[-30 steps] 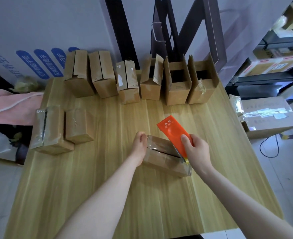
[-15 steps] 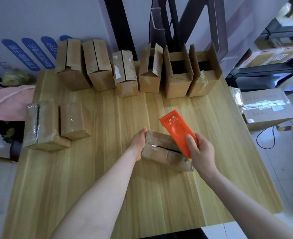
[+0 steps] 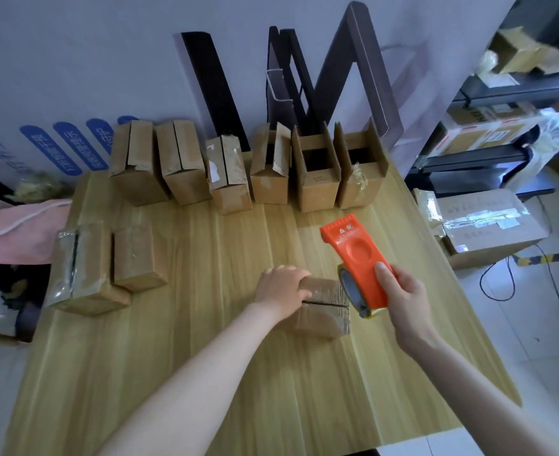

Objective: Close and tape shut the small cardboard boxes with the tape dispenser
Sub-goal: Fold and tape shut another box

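Observation:
A small cardboard box (image 3: pixel 324 311) wrapped in clear tape lies in the middle of the wooden table (image 3: pixel 205 373). My left hand (image 3: pixel 281 287) rests on its left end, fingers laid over the top. My right hand (image 3: pixel 403 297) grips the orange tape dispenser (image 3: pixel 359 261) at the box's right end, the tape roll beside the box's right edge. Along the back stands a row of several boxes: closed ones (image 3: pixel 140 162) on the left, open ones (image 3: pixel 317 172) on the right. Two taped boxes (image 3: pixel 84 268) lie at the left.
Dark metal frame pieces (image 3: pixel 212 87) lean against the wall behind the row. A pink cloth (image 3: pixel 11 232) hangs off the table's left side. On the floor to the right sit a large taped carton (image 3: pixel 489 222), cables and a shelf (image 3: pixel 502 93) with cartons.
The box has been turned so its seam faces me. My left hand moved onto its top, and the dispenser swung from over the box to its right end.

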The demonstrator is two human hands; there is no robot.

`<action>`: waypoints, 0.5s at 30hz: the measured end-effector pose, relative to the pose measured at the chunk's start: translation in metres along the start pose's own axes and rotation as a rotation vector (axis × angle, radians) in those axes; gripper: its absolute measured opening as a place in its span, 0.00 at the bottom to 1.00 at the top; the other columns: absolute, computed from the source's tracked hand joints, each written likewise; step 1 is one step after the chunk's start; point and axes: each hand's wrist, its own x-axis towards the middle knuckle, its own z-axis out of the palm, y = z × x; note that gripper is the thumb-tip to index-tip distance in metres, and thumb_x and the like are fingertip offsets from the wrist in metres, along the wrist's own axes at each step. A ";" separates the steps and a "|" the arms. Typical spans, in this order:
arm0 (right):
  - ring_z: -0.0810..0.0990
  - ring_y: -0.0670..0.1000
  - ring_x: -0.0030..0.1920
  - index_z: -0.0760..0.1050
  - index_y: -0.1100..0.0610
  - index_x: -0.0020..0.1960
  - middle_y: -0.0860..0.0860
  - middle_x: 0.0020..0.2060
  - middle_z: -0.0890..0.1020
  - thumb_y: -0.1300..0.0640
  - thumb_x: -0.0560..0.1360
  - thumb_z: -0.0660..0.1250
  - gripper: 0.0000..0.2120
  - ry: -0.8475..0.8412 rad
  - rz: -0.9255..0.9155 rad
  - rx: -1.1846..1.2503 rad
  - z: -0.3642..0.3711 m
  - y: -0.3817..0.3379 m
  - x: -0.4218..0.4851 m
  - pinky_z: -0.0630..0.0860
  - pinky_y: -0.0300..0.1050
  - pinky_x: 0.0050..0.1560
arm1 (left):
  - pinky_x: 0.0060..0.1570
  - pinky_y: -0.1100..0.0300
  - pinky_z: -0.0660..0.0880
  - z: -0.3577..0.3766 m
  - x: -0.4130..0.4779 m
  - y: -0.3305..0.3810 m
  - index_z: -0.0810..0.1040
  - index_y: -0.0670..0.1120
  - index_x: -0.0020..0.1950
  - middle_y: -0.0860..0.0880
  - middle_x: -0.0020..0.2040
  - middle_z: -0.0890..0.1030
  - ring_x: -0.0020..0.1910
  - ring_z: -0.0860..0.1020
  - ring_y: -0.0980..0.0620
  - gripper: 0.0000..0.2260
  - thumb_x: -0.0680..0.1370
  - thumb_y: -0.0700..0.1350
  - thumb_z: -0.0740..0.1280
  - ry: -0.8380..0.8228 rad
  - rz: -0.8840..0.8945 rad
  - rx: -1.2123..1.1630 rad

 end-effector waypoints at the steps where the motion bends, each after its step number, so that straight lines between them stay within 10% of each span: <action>1: 0.69 0.46 0.30 0.75 0.69 0.41 0.55 0.31 0.72 0.50 0.74 0.65 0.20 -0.032 0.014 0.030 -0.001 0.000 -0.002 0.65 0.36 0.27 | 0.60 0.52 0.69 0.001 -0.006 -0.003 0.75 0.55 0.64 0.53 0.58 0.79 0.60 0.75 0.49 0.16 0.77 0.54 0.65 0.029 -0.095 -0.037; 8: 0.74 0.54 0.23 0.79 0.64 0.44 0.56 0.26 0.78 0.53 0.70 0.67 0.13 -0.292 0.109 0.176 0.007 -0.013 -0.008 0.71 0.43 0.20 | 0.54 0.54 0.75 0.032 -0.078 -0.048 0.75 0.50 0.62 0.51 0.56 0.81 0.56 0.78 0.47 0.23 0.71 0.59 0.67 0.181 -0.779 -0.560; 15: 0.75 0.57 0.22 0.78 0.68 0.44 0.59 0.25 0.78 0.53 0.69 0.65 0.16 -0.504 0.069 0.195 0.016 -0.039 -0.008 0.74 0.47 0.21 | 0.49 0.56 0.73 -0.041 -0.076 -0.023 0.79 0.50 0.52 0.50 0.46 0.83 0.45 0.78 0.50 0.13 0.77 0.57 0.63 0.450 -0.595 -1.045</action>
